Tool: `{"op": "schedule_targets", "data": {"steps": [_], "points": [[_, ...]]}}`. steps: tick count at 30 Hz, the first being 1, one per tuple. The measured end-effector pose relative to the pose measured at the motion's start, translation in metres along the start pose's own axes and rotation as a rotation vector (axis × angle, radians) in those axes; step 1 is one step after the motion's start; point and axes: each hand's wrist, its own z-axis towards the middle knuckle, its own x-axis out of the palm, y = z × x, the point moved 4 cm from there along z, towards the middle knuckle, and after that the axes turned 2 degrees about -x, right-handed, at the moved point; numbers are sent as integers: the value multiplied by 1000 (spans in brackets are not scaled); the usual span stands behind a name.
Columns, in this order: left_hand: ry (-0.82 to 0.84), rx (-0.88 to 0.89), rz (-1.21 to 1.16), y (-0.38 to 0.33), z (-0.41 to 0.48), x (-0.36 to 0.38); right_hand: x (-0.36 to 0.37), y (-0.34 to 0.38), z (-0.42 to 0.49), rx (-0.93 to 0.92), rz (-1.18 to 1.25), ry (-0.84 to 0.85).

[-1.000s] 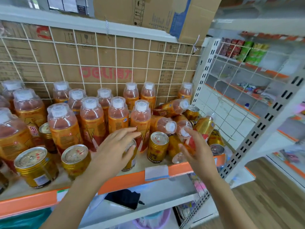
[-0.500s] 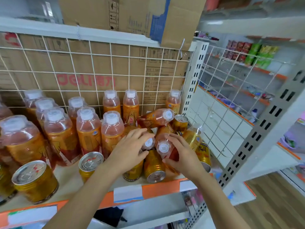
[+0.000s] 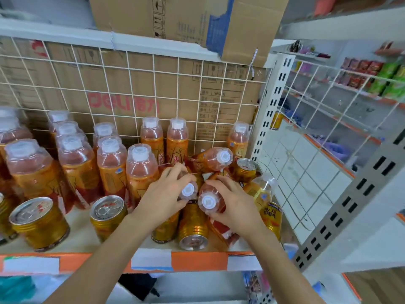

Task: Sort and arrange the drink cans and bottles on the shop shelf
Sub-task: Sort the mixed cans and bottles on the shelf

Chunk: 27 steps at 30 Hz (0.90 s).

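- Left hand (image 3: 164, 195) curls round 1 tipped bottle (image 3: 189, 191), right hand (image 3: 233, 205) round a 2nd bottle (image 3: 208, 201), at the shelf's (image 3: 198, 261) right end.
- Full, probably heavy, slick plastic: hold below the cap.

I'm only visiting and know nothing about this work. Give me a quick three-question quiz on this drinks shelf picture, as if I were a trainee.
1. True or false: the left hand grips a can.
2. The far bottle, just behind that hand, is: A upright, B lying tipped over, C upside down.
3. Fill in: the shelf's front strip is coloured ____.
Key: 1 false, it grips a tilted bottle; 2 B; 3 orange.
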Motion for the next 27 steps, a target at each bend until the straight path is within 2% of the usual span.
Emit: {"op": "schedule_targets", "data": {"steps": [5,11,16,21,27], "points": [[-71,-52,-45,4,8,-24,-6,-4,3,-16,47,-47],[-37,-46,-44,7,35,-46,-18,-11,10,57,117,-40],[-7,-114,51,15,53,-47,-31,-16,19,204,221,-36],[15,-83,249,17,68,-49,-37,-29,21,370,275,-63],[91,-74,251,24,84,-51,-37,-36,26,468,363,-88]]}}
